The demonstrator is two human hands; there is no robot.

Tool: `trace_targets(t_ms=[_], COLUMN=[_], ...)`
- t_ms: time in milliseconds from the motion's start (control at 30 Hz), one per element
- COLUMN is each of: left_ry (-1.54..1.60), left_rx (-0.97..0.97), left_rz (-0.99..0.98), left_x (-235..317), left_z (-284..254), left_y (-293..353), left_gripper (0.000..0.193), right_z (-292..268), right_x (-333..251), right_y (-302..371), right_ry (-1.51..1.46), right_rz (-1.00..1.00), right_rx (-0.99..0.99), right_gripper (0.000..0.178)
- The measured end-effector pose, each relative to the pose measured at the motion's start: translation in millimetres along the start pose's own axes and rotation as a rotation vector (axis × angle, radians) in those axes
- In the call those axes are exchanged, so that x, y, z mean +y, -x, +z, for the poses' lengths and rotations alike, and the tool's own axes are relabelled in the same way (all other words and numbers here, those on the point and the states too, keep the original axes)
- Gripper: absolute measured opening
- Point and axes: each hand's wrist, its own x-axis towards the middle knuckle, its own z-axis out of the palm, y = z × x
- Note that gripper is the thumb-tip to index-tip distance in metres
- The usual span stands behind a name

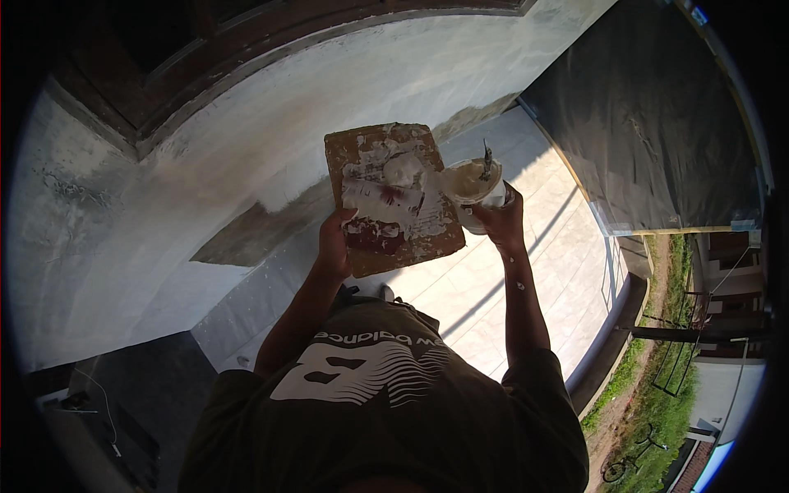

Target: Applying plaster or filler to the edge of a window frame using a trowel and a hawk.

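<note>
My left hand (334, 244) grips the near left edge of a flat brown board (445, 238), its thumb on top. Dried white smears cover much of the board. On it sit a small lump of whitish putty (404, 171) and a pale flat patch with a dark reddish mark, whose kind I cannot make out. Just right of the board, my right hand (505, 220) is wrapped round a white tub (495, 198) of pale putty. The tub is tilted close to the board's right edge. A thin dark tool handle (486, 156) sticks up from it.
A whitish plastered wall (238, 156) runs along the left and front, with a bare grey-brown patch (267, 230) low down. Above it is a dark wooden frame (205, 53). Sunlit pale tiles (526, 271) cover the floor. A black sheet (657, 123) hangs at the far right, grass (662, 403) beyond.
</note>
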Motion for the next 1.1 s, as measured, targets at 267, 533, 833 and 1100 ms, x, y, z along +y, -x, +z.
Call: trace_targets(t_ms=[267,533,833,1100], left_ry=[0.093,0.05,0.055,0.078], left_rx=[-0.065,-0.072,-0.058,0.04], left_rz=[0.039,0.062,0.078,0.193], left_x=[1.9,3.6,2.1,-2.2], left_z=[2.6,6.6,8.0,26.4], left_y=[0.6,-0.8,-1.8,9.6], left_gripper=[0.044,0.044,0.042,0.038], right_z=[-9.7,-7.9,-13.2,-39.9], right_x=[-4.5,-27.0,-38.1,8.8], right_y=[6.9,11.7,18.1,32.3], right_ry=[0.174,0.493,0.455,-0.309], right_rz=[-0.041,-0.096,0.039,0.055], right_rx=[-0.048,-0.202,-0.25,-0.092], right_gripper=[0.04,0.043,0.045,0.054])
